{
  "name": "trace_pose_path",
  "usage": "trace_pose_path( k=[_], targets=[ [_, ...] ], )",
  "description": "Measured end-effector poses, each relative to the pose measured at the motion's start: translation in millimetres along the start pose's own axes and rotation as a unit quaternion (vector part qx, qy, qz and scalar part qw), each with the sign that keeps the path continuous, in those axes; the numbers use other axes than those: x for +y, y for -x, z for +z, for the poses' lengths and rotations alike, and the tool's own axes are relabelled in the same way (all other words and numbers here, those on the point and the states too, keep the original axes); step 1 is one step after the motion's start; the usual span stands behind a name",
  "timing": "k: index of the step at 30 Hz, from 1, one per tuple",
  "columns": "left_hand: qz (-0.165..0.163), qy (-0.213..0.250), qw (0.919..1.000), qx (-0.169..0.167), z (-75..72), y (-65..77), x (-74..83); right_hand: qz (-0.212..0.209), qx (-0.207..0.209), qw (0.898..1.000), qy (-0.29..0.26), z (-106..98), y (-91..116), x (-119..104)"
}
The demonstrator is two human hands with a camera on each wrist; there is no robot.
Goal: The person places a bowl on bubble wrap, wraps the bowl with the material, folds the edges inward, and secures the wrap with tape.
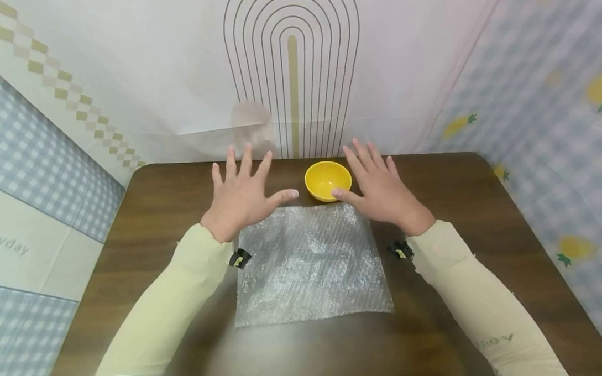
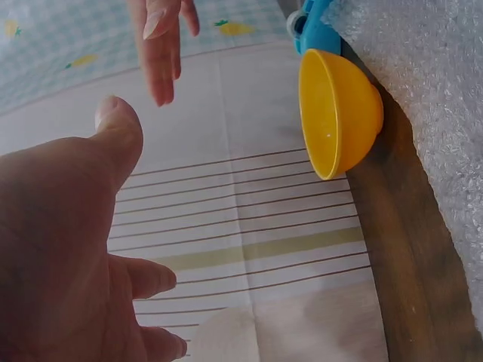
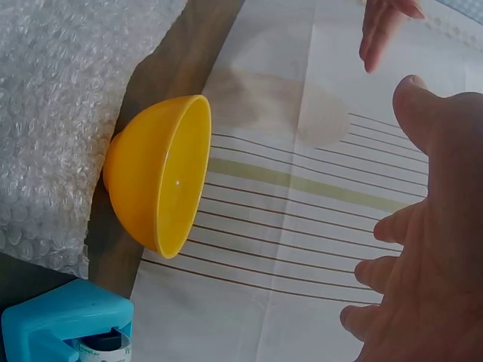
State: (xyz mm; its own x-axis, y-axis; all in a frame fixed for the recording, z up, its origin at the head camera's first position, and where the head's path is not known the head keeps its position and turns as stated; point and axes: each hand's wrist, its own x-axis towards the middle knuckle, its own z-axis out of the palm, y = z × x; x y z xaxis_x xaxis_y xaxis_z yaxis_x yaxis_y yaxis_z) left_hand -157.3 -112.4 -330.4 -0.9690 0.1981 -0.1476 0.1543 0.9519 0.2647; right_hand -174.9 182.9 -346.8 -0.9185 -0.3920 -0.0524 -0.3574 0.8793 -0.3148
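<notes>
Left hand: here in front of me the left hand (image 1: 239, 198) is hanging in the air over the far part of the table, its fingers spreading wide and its thumb pointing in toward the bowl.
Right hand: and the right hand (image 1: 386, 196) is mirroring it, fingers fanning wide too, the thumb crossing in front of the bowl's rim as the head view is seeing it; the right wrist view is showing that thumb standing well apart from the bowl.
Yellow bowl: the yellow bowl (image 1: 326, 179) is sitting upright between the two hands, close to the table's far edge, its mouth facing up.
Bubble wrap: a clear sheet of bubble wrap (image 1: 313, 265) is lying flat on the near side of the bowl; whether its far edge is touching the bowl, I'm not able to tell.
Blue holder: down by the bowl, on the right hand's side, a blue plastic holder (image 3: 64, 317) is peeking into both wrist views, something clear and black showing in it.
Table: the brown wood-grain table (image 1: 481, 215) is carrying it all.
Sleeves: pale sleeves (image 1: 168, 303) are covering both forearms.
Backdrop: behind, a white sheet (image 1: 177, 76) is displaying nested arches, while blue checks are running down both sides.
</notes>
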Motion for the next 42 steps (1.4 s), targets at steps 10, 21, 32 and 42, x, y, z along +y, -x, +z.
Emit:
trace_pose_path(
  k=[10,21,32,42],
  targets=[
    [0.0,-0.006,1.0,-0.003,3.3,7.5,-12.4,-0.009,0.019,1.0,0.003,-2.8,8.2,-3.2],
    [0.006,-0.008,0.9999,0.001,4.9,11.3,-14.9,0.0,0.005,1.0,0.022,3.5,22.1,-0.3],
    [0.022,-0.016,0.9996,-0.01,17.5,19.2,-11.9,-0.012,0.003,0.999,0.04,12.3,40.7,0.8],
    [0.036,-0.021,0.9991,-0.009,33.1,27.5,-11.6,-0.011,0.009,0.999,0.042,20.8,48.8,2.1]
  ],
)
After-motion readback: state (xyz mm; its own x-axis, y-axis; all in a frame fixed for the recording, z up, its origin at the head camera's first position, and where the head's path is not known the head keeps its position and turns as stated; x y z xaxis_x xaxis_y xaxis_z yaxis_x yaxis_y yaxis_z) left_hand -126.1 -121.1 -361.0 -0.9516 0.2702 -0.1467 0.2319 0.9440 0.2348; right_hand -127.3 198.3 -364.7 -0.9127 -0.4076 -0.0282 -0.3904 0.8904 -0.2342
